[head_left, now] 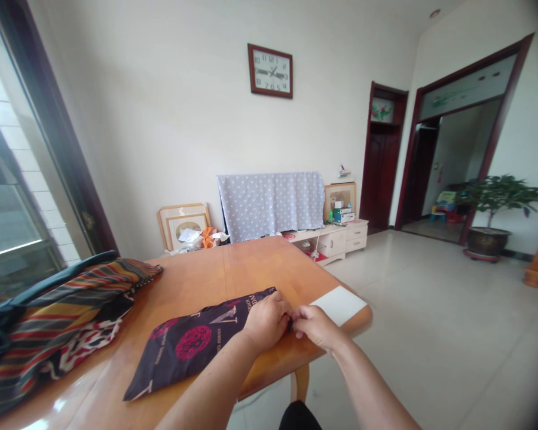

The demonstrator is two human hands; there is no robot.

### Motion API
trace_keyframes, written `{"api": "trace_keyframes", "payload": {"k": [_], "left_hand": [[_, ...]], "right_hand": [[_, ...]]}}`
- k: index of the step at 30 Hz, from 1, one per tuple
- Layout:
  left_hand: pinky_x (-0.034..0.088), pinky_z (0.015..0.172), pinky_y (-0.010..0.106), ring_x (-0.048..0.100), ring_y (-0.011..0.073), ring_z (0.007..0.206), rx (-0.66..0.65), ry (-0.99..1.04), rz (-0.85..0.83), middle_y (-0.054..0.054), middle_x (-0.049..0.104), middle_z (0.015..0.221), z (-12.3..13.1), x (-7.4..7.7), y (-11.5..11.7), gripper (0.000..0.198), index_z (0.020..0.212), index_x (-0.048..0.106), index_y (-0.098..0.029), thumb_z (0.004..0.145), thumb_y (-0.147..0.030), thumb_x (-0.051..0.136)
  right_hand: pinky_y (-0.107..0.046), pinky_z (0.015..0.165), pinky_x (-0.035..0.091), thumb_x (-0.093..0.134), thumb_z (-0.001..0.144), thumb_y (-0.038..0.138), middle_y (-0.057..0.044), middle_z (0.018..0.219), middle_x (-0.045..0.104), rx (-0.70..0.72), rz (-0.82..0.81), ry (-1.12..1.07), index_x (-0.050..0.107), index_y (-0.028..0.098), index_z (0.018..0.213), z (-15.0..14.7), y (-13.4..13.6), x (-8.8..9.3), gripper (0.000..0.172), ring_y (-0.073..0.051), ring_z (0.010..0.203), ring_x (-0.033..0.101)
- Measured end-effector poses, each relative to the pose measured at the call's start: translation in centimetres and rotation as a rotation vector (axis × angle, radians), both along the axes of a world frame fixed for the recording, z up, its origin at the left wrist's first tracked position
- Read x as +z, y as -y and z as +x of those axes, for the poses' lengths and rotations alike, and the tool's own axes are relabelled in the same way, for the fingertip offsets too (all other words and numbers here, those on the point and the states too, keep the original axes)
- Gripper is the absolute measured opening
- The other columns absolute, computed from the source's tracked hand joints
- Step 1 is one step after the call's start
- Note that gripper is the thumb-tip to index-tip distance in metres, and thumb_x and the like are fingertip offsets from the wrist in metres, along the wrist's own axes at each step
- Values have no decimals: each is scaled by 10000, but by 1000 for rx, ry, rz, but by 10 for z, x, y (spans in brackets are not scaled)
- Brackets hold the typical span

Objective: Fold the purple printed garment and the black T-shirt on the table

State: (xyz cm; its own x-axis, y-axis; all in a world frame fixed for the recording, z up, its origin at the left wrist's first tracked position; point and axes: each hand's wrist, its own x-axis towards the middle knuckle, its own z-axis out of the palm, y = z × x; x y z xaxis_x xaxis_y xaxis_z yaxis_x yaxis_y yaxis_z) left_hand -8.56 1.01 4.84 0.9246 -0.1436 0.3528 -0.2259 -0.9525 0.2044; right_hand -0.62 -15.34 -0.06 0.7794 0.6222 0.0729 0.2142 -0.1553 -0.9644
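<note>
A flat, dark purple printed fabric piece (215, 334), with pink round motifs and pale lettering, lies on the wooden table; whether it is a bag or a folded cloth I cannot tell. My left hand (269, 319) rests on its right end, fingers curled and closed on the fabric. Close beside it, my right hand (317, 325) is closed in a pinch at the fabric's right edge. A bit of dark material shows between the two hands, and the fingertips partly hide it. Just beyond my right hand lies a white sheet (341, 303) at the table corner.
The wooden table (197, 272) has its right edge close by my right hand. Striped and dark clothes (80, 304) are heaped on its left. Beyond stand a cloth-draped object (271, 203) and a low white cabinet (356, 236). A potted plant (488, 239) stands at right.
</note>
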Motion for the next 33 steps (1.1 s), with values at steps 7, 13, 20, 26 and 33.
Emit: {"api": "trace_keyframes", "payload": {"k": [7,13,20,26,33], "left_hand": [[444,784,271,617,168,886,33,-12,-118,9,662,973,0,-5,-3,174,931,674,-273,880,-224,515],[425,872,336,605,215,1027,200,14,-137,28,683,1069,-16,-16,-33,186,999,657,-265,935,-319,490],[392,961,453,579,258,1048,260,-19,-97,60,657,1071,-28,-35,-42,434,989,685,-268,994,-525,335],[339,1050,518,545,296,1109,244,-44,-40,71,624,1132,-30,-34,-38,457,1054,680,-269,871,-655,518],[312,1074,551,520,313,1139,261,-79,-24,75,599,1161,-31,-35,-38,478,1084,661,-277,818,-666,581]], "right_hand": [[-239,591,402,612,738,270,51,622,578,-7,1,-49,544,194,710,-6,-5,3,106,-121,539,573],[-214,514,327,578,788,324,31,569,604,-102,14,-142,564,198,808,-5,-13,-4,128,-128,524,592],[-218,583,405,610,760,320,6,690,640,-69,171,-284,531,208,877,-1,-16,-2,180,-141,657,629],[-223,526,295,556,647,152,55,595,514,-124,-174,100,552,204,758,8,-7,-6,123,-106,560,455],[-236,608,343,559,694,170,40,681,579,-191,-293,221,597,226,916,12,-3,-7,232,-139,645,517]]}}
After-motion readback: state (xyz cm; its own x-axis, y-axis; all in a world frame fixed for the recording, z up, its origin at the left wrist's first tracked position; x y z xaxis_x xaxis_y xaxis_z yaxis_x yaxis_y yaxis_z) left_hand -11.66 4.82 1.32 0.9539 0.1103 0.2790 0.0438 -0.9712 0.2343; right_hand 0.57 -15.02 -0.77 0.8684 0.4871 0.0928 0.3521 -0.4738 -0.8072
